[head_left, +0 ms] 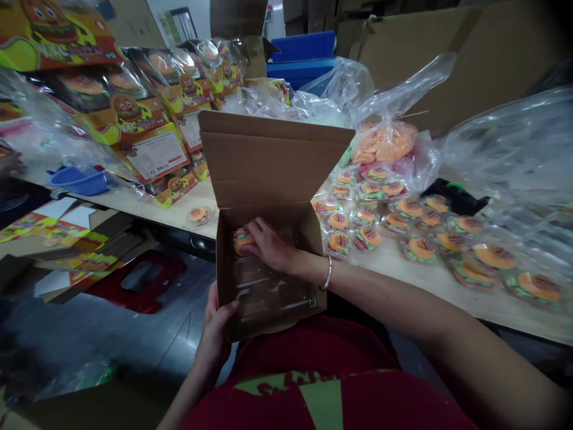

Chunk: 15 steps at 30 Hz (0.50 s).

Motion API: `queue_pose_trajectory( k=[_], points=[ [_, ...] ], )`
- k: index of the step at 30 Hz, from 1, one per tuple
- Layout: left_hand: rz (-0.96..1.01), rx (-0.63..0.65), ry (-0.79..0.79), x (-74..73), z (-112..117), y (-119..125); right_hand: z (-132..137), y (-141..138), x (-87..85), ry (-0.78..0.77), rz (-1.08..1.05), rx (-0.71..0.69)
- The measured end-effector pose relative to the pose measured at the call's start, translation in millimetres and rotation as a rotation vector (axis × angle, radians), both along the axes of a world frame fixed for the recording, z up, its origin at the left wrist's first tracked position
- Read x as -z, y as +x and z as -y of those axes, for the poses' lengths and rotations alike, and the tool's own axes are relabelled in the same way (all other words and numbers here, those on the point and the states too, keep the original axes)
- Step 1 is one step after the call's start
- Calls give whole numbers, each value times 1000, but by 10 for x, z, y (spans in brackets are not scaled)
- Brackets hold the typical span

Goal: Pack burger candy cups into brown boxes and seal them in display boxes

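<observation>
An open cardboard box (275, 158) is tilted against my body at the table's front edge, its lid standing up. My left hand (217, 316) grips the box's lower left wall, thumb over the rim. Inside lies a clear plastic tray (286, 295) with moulded compartments. My right hand (271, 245) reaches into the box, its fingers closed on a wrapped toy burger (242, 240) at the tray's far left corner. Part of that burger is hidden by the fingers. Several more wrapped toy burgers (367, 237) lie on the table to the right of the box.
Printed display boxes of burgers (147, 143) are stacked at the back left, near a blue basin (80, 179). A bag of orange pieces (385, 143) and a black tape dispenser (456, 197) stand right. Flattened printed cartons (58, 233) and a red stool (138, 280) are low on the left.
</observation>
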State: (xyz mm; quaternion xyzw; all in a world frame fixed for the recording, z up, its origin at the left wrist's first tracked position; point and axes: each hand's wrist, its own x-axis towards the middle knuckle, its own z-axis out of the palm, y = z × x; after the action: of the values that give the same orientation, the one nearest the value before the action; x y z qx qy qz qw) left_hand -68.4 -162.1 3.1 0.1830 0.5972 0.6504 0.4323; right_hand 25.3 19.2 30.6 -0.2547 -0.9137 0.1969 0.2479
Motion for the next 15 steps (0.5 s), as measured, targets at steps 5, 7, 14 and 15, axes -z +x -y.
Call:
queue_pose_trajectory(
  k=[5, 7, 14, 15],
  points=[
    [113, 30, -42, -39, -23, 49, -15, 111, -108, 218, 270, 72],
    [135, 12, -45, -43, -48, 50, -1, 54, -113, 239, 316, 55],
    [126, -99, -86, -146, -14, -138, -2, 280, -404, 306, -18, -11],
    [113, -136, -114, -170, 14, -211, -85, 470, -433, 313, -139, 60]
  ],
)
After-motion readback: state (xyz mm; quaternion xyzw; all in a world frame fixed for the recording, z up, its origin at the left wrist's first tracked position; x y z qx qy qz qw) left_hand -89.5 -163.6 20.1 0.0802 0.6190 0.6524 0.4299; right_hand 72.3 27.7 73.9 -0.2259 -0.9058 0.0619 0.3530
